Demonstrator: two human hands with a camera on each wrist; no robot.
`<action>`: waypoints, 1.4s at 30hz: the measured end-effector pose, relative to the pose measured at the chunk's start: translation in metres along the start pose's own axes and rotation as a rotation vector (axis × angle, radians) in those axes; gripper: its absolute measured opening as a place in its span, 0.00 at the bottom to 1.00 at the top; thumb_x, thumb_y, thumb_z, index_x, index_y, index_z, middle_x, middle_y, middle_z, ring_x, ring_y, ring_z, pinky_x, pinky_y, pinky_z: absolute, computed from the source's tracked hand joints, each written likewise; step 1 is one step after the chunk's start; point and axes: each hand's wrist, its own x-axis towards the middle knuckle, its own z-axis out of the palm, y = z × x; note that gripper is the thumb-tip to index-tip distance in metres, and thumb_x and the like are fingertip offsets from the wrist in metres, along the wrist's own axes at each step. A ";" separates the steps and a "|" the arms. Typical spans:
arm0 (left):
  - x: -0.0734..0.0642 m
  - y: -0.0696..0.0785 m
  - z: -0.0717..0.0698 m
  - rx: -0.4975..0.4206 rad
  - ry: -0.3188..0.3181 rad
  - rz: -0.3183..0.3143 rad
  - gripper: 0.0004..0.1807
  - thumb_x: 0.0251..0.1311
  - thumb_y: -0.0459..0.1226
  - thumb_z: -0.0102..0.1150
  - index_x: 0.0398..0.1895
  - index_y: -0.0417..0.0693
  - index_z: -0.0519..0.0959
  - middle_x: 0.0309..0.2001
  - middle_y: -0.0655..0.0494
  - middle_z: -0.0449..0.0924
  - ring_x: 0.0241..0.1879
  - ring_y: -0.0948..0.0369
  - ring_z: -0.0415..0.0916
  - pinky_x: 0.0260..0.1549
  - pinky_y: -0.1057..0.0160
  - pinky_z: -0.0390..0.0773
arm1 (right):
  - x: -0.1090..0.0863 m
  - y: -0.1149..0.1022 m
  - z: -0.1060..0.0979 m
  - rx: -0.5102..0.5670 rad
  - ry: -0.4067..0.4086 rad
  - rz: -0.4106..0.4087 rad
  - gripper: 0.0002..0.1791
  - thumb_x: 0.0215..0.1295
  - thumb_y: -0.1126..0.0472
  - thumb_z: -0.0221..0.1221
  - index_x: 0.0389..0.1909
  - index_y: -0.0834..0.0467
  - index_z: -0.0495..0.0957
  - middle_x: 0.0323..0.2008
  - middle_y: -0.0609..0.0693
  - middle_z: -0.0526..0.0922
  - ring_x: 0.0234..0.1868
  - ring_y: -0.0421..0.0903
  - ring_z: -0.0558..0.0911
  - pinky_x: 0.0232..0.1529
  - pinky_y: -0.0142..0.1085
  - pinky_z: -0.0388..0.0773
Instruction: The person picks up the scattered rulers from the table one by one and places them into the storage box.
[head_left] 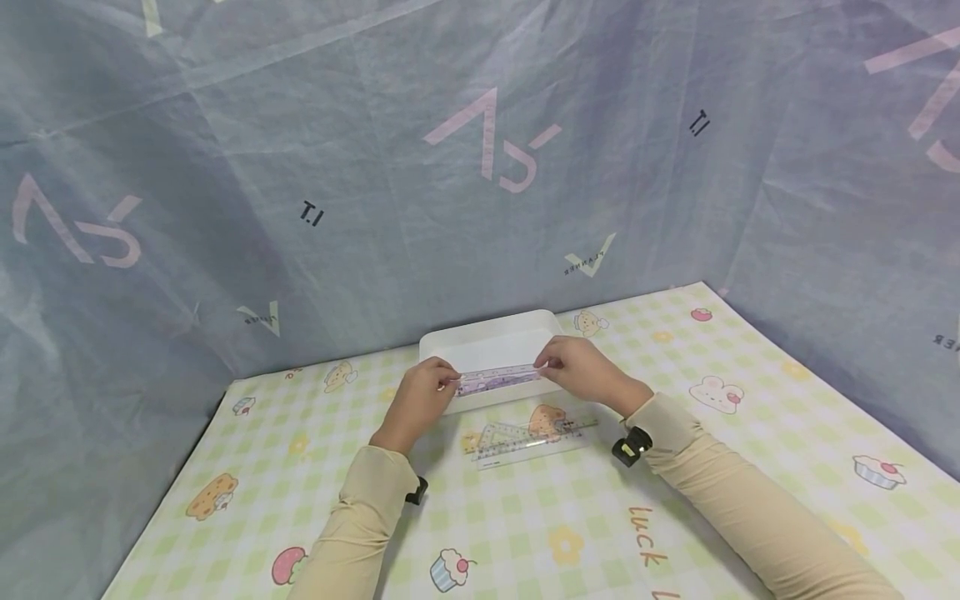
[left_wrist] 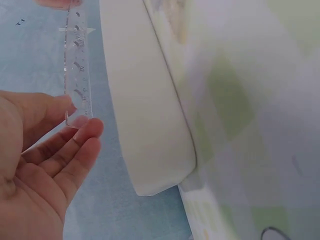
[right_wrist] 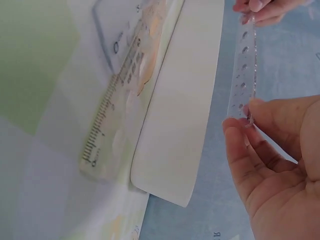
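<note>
Between both hands stretches a clear ruler [left_wrist: 77,65] with dark markings, held by its two ends above the white tray [head_left: 487,342]. My left hand [head_left: 422,398] pinches one end between thumb and fingers; my right hand [head_left: 588,371] pinches the other end. The right wrist view shows the same ruler [right_wrist: 243,65], raised beyond the tray's side wall [right_wrist: 177,105]. A purple patterned strip [head_left: 498,381] appears between the hands in the head view; whether it lies in the tray or belongs to the ruler, I cannot tell.
In front of the tray, a transparent straight ruler [head_left: 536,451] and a clear set square [head_left: 501,434] lie overlapping on the checked tablecloth [head_left: 375,525]. Behind the table hangs a grey-blue cloth [head_left: 360,167], close to the tray's back edge.
</note>
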 end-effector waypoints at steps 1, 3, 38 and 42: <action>0.000 0.000 0.000 0.003 0.006 0.003 0.06 0.64 0.32 0.63 0.38 0.39 0.88 0.42 0.53 0.82 0.40 0.56 0.80 0.39 0.58 0.81 | 0.000 0.000 0.000 -0.002 0.005 0.002 0.05 0.65 0.66 0.64 0.39 0.60 0.86 0.35 0.46 0.82 0.34 0.41 0.78 0.37 0.37 0.77; 0.000 0.000 0.001 0.001 0.016 0.001 0.06 0.63 0.31 0.64 0.37 0.39 0.88 0.42 0.52 0.82 0.39 0.56 0.81 0.39 0.58 0.81 | 0.000 0.001 0.001 -0.007 0.012 -0.002 0.04 0.65 0.67 0.64 0.38 0.60 0.86 0.34 0.47 0.82 0.34 0.41 0.79 0.38 0.38 0.78; -0.001 -0.010 0.010 -0.037 -0.349 -0.024 0.24 0.70 0.43 0.58 0.65 0.41 0.75 0.68 0.43 0.70 0.73 0.48 0.59 0.72 0.37 0.38 | -0.003 0.004 0.009 -0.066 -0.206 0.024 0.15 0.71 0.58 0.59 0.52 0.60 0.83 0.55 0.56 0.81 0.60 0.55 0.78 0.62 0.50 0.72; -0.001 -0.004 0.004 -0.041 -0.314 -0.022 0.23 0.67 0.41 0.61 0.62 0.41 0.77 0.67 0.45 0.72 0.70 0.50 0.64 0.73 0.41 0.40 | -0.003 0.002 0.006 -0.053 -0.176 0.004 0.14 0.70 0.58 0.61 0.52 0.60 0.83 0.54 0.54 0.82 0.58 0.54 0.79 0.59 0.50 0.74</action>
